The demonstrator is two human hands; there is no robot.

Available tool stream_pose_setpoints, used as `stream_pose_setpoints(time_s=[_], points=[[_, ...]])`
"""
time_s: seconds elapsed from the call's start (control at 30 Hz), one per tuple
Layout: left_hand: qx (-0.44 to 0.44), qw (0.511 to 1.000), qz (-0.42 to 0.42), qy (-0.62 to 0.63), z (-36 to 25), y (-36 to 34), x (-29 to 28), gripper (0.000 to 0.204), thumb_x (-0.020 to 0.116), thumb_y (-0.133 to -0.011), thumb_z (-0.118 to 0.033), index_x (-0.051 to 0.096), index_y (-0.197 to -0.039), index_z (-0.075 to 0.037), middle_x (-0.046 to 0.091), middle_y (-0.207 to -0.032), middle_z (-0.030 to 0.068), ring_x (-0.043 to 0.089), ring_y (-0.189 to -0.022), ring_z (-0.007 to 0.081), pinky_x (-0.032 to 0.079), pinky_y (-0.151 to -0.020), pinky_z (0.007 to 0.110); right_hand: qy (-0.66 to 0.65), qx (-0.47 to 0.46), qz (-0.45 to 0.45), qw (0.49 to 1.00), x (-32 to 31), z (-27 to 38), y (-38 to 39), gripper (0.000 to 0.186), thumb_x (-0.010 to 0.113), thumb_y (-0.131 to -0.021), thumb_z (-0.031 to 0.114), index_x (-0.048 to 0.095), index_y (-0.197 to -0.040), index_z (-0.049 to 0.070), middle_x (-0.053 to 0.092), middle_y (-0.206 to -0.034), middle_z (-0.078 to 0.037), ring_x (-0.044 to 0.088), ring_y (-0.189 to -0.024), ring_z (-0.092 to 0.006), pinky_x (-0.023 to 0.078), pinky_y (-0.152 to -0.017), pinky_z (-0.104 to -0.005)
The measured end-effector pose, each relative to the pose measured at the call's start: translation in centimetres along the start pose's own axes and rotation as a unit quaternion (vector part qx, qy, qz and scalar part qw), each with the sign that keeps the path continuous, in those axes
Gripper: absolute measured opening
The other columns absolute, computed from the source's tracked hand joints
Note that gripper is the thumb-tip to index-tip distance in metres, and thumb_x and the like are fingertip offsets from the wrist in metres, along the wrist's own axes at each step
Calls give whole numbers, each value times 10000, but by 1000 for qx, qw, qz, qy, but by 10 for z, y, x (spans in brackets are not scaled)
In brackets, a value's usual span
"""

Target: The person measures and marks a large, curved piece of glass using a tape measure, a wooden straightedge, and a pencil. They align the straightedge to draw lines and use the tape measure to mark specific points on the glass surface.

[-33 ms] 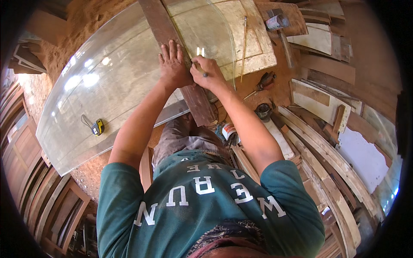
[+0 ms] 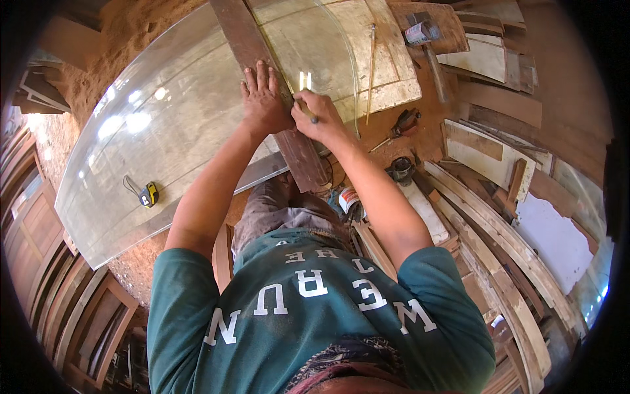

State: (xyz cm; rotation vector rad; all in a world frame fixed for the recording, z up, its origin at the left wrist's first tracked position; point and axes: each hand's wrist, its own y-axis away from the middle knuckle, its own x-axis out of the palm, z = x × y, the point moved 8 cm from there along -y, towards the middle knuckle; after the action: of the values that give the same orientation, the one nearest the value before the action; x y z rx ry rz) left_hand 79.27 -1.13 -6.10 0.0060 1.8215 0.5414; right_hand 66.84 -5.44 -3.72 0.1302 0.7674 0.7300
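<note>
My left hand (image 2: 266, 102) lies with fingers spread on a dark wooden board (image 2: 305, 164), which spans a large glass sheet (image 2: 164, 85) with a curved edge. Just right of it, my right hand (image 2: 316, 115) grips a slim hand tool (image 2: 313, 120) against the board's right edge; the tool's tip is hidden. A yellow-and-black tape measure (image 2: 149, 194) rests on the glass at left. A long thin rod (image 2: 372, 59) lies on the pale panel (image 2: 397, 92) to the right.
Pliers and a screwdriver (image 2: 403, 127) lie right of the glass. A can (image 2: 421, 33) sits at upper right, with a dark pot (image 2: 400, 169) lower down. Stacked wooden frames (image 2: 33, 243) fill the left side; planks (image 2: 499, 262) and offcut boards (image 2: 485, 151) crowd the right.
My right hand has shifted very slightly along the board's edge toward my body. My left hand, the board and the glass look the same.
</note>
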Motion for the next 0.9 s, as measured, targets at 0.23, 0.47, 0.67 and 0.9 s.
stream_pose_setpoints(time_s=[0.23, 0.47, 0.67, 0.9], points=[[11, 999, 37, -29, -10, 6, -16, 1369, 937, -555, -518, 223, -1578, 44, 142, -1659, 286, 146, -1520, 513, 203, -1231, 572, -7, 33, 46, 998, -3, -25, 66, 328, 600, -929, 205, 656, -1164, -17, 694, -941, -313, 688, -925, -463, 546, -793, -514], [22, 998, 50, -39, -17, 21, 5, 1266, 912, -623, -492, 258, -1553, 65, 206, -1635, 291, 215, -1499, 513, 254, -1214, 564, -8, -1, 12, 1000, -3, -25, 68, 313, 603, -923, 183, 661, -1142, -33, 688, -935, -319, 681, -934, -478, 547, -805, -511], [14, 1000, 11, -14, -26, 25, 7, 1297, 893, -607, -545, 255, -1534, 99, 148, -1637, 314, 171, -1489, 563, 242, -1209, 588, -3, 1, 14, 1000, -6, -23, 65, 314, 604, -922, 186, 668, -1138, -32, 681, -991, -329, 674, -971, -476, 540, -833, -517], [8, 999, 35, -25, -29, 29, 5, 1340, 907, -582, -541, 233, -1542, 107, 121, -1647, 312, 142, -1493, 571, 225, -1219, 584, -10, -3, 24, 1000, -5, -30, 83, 311, 607, -917, 190, 663, -1133, -28, 687, -940, -319, 674, -922, -491, 545, -804, -528]])
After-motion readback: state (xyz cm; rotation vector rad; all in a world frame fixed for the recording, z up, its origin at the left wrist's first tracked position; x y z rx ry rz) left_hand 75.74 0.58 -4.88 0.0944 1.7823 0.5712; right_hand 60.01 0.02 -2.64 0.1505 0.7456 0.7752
